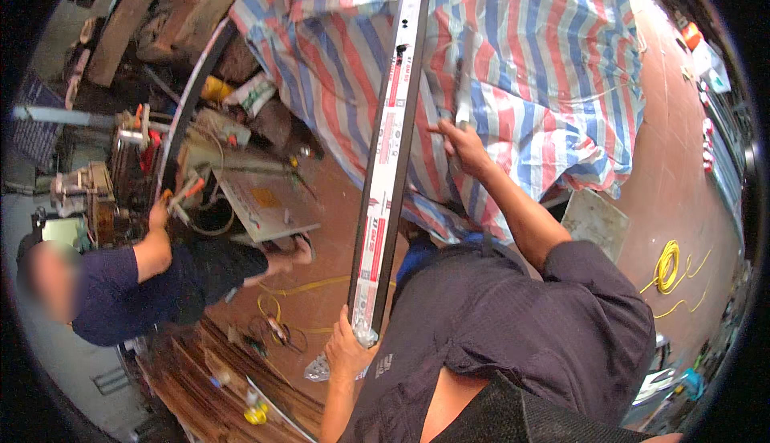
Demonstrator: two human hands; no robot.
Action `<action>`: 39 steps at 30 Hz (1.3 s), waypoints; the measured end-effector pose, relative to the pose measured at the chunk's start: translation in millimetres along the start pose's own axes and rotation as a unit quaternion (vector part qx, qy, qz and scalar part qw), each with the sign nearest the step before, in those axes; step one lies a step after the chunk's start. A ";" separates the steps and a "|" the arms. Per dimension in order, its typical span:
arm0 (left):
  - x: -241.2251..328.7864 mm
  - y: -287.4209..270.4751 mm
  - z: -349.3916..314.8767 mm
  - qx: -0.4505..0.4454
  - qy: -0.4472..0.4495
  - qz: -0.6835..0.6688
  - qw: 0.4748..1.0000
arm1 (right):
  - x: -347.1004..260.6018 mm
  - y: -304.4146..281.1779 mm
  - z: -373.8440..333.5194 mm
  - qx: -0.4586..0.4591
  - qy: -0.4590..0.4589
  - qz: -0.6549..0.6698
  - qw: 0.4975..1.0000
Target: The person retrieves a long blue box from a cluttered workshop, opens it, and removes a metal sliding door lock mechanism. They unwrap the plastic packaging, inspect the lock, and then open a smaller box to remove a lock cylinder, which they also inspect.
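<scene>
A long straight metal profile (373, 202), dark on its side and covered with white and red printed film, runs from my body up past the far edge. My left hand (347, 352) is closed round its near end, where crumpled clear plastic (319, 369) hangs. Two small dark holes show in the film towards the far end. To the right of the profile, my right hand (468, 148) is raised over the striped sheet, with its index finger reaching out to the left. A thin, blurred upright thing (463, 90) stands in its grip; its kind cannot be made out.
A red, white and blue striped sheet (545, 58) covers a bulky heap ahead. At left a person in dark clothes (144, 282) holds another long dark profile (188, 98). Timber planks (192, 379) lie lower left; a coiled yellow cable (666, 266) lies on the floor at right.
</scene>
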State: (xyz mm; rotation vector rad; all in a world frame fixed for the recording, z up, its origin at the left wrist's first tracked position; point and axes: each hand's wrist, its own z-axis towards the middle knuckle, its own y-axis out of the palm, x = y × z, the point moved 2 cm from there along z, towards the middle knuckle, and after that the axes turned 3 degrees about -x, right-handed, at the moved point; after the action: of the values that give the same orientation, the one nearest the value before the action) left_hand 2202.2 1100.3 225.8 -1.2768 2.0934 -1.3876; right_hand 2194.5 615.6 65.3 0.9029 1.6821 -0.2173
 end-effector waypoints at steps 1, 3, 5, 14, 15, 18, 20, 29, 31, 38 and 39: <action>5.9 18.5 -18.1 -0.002 -0.024 0.000 1.000 | -8.3 7.9 6.0 -0.022 -0.033 0.005 0.999; 13.6 51.4 -49.8 -0.020 -0.063 -0.024 0.998 | -12.8 14.3 10.8 -0.005 0.011 0.029 1.000; 11.9 81.0 -75.9 -0.047 -0.097 -0.031 0.994 | -10.1 14.0 7.2 -0.015 0.012 0.065 0.998; -7.9 112.2 127.8 -0.131 0.006 -0.537 0.834 | 45.9 33.6 -82.5 -0.052 0.057 0.097 0.992; 4.6 103.9 170.4 -0.164 -0.004 -0.567 0.808 | 52.7 40.5 -95.9 -0.111 0.048 0.092 0.988; 38.9 80.1 236.7 -0.172 0.112 -0.577 0.791 | 71.1 51.3 -130.0 -0.159 0.029 -0.021 0.987; 44.5 76.4 234.2 -0.202 0.123 -0.518 0.822 | 67.6 39.3 -145.9 -0.117 -0.012 -0.130 0.985; 31.2 74.7 163.9 -0.223 0.099 -0.603 0.760 | -31.0 -22.3 -140.3 -0.063 -0.069 -0.488 0.868; 39.7 78.7 155.4 -0.161 0.077 -0.649 0.739 | -46.0 -16.3 -118.8 -0.078 -0.152 -0.531 0.830; 50.6 93.9 149.8 -0.061 0.076 -0.635 0.767 | -57.5 0.7 -94.0 -0.260 -0.009 -0.298 0.918; 51.2 95.7 148.7 -0.060 0.068 -0.625 0.775 | -52.5 5.7 -96.9 -0.237 0.041 -0.193 0.951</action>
State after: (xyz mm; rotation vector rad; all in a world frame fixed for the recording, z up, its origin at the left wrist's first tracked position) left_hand 2226.3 986.3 83.2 -2.9579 1.2469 -1.7556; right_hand 2128.1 651.8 145.6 0.2237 1.8680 -0.0293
